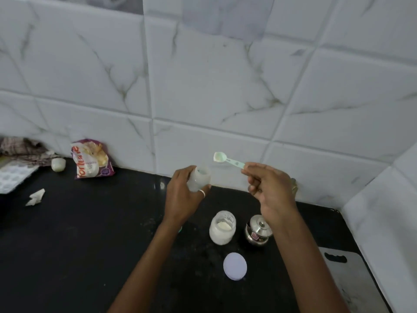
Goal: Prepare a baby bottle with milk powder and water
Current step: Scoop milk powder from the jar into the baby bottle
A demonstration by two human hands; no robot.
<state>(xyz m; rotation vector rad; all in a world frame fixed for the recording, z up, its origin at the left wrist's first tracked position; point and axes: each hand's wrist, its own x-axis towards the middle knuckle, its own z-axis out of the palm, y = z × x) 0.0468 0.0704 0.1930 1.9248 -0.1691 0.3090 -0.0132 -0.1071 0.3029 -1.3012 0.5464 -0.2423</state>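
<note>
your left hand (181, 196) is curled around a clear baby bottle (200, 177), holding it up above the black counter (79, 245) with its open mouth tilted toward your right. a pale ring sits on one finger of that hand. your right hand (272, 192) pinches the handle end of a pale green scoop (228, 159), whose bowl points left and sits just up and to the right of the bottle's mouth, not touching it. the bowl looks whitish; how much powder it holds cannot be told.

below your hands, an open glass jar (222, 227) with white powder inside stands on the counter. its round pale lid (235, 265) lies flat nearer to you. a small steel pot (258, 232) with a lid stands just to the right of the jar, partly behind your right wrist.

far left, by the marbled tile wall (225, 75), lie a purple snack packet (91, 160), a small white cup (58, 164), a crumpled paper scrap (36, 197), a white tray (13, 178) and a checked cloth (20, 147). a grey cutting board (352, 281) lies at the right edge.
</note>
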